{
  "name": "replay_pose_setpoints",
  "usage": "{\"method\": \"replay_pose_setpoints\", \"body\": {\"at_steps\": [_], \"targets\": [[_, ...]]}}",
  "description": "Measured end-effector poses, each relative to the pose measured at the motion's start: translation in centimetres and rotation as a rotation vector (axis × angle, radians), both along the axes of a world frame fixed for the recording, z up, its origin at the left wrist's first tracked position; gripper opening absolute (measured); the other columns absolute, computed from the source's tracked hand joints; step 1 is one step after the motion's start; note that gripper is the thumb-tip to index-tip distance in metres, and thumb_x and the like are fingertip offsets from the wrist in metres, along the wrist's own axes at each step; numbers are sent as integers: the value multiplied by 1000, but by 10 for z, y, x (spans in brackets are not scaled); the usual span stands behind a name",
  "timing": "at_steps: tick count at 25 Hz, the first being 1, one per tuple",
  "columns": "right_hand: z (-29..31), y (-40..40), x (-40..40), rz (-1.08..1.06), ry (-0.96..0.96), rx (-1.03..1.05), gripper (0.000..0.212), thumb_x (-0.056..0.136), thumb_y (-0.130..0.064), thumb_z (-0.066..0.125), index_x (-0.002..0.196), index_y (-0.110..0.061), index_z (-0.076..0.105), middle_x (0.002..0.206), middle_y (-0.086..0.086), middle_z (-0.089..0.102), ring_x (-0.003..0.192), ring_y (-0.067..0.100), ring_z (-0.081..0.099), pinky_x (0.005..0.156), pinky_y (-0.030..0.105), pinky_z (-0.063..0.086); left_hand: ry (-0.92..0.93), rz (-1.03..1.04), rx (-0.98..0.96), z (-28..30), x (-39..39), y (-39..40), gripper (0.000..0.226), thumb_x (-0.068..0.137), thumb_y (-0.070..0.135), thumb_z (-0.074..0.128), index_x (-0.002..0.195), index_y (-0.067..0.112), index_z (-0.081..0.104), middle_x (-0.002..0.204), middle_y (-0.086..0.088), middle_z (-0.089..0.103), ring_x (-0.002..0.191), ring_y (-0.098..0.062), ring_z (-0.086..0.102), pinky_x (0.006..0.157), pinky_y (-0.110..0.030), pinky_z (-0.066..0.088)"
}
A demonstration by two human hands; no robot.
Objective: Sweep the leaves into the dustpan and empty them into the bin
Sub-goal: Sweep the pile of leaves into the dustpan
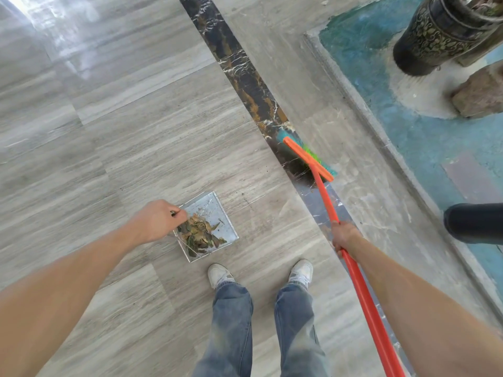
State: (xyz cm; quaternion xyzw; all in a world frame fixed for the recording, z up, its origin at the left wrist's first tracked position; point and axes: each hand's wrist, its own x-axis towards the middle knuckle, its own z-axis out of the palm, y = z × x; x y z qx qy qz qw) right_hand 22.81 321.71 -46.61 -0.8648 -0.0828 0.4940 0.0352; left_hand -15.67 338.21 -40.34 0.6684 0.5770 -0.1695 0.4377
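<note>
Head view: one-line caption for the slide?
Left hand holds metal dustpan full of leaves; right hand grips orange broom on the floor.

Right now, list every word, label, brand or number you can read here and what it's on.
There is no readable text in this view.
Dark pot: only a raised leaf-and-scroll pattern, no letters.
Broom: plain orange head and handle, no label showing.
Dustpan: bare metal, no marking.
Shoes: white, too blurred to show any brand.
</note>
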Motion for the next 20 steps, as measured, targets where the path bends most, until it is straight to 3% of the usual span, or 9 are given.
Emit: {"method": "replay_pose_setpoints", "body": {"at_steps": [3,5,7,10,12,14,17,20], "targets": [[-15,-10,-49,97,99,-81,41,101,-29,28,121,1,47,59,15,50,41,21,44,41,27,40,1,-20,26,1,7,1,50,97,31,50,52,12,57,31,6,31,29,-8,21,31,-14,21],[-2,-29,-98,191,182,-77,40,102,-32,30,125,-3,47,65,10,50,46,19,46,43,30,41,8,-58,19,1,14,-3,43,98,32,50,60,16,64,34,5,32,28,-8,22,31,-12,21],[24,-47,-142,159,346,-54,38,101,-36,33,125,-10,47,67,5,46,45,14,43,40,26,38,6,-46,4,3,16,-6,44,97,31,51,61,8,59,42,3,34,33,-9,25,38,-18,28],[69,-65,-163,-14,579,-76,34,100,-43,35,117,-19,51,58,2,37,32,9,30,33,16,27,13,-68,24,5,18,-4,44,96,30,50,56,13,43,51,-3,38,46,-15,34,53,-30,33],[87,-65,-148,-14,540,-41,31,98,-45,36,113,-23,52,54,-2,35,31,7,28,34,15,26,32,-70,23,5,17,-4,41,96,31,49,60,11,51,55,-3,41,47,-17,36,53,-29,33],[87,-52,-118,120,409,32,30,100,-45,34,114,-25,52,56,-2,39,33,8,34,33,18,29,23,-46,4,4,14,-6,35,97,32,50,68,13,58,59,-2,43,43,-15,34,48,-26,31],[56,-5,-82,315,162,96,39,102,-39,29,124,-13,48,70,7,52,41,16,46,36,26,39,-16,-15,-18,3,8,-10,31,98,32,50,72,17,53,42,8,48,31,-7,25,36,-19,26],[17,29,-95,330,121,61,42,102,-34,26,124,-5,47,73,15,56,42,23,48,36,27,42,-35,37,-15,-1,-1,-13,40,97,31,52,65,9,57,37,9,45,32,-8,26,39,-22,29]]}}
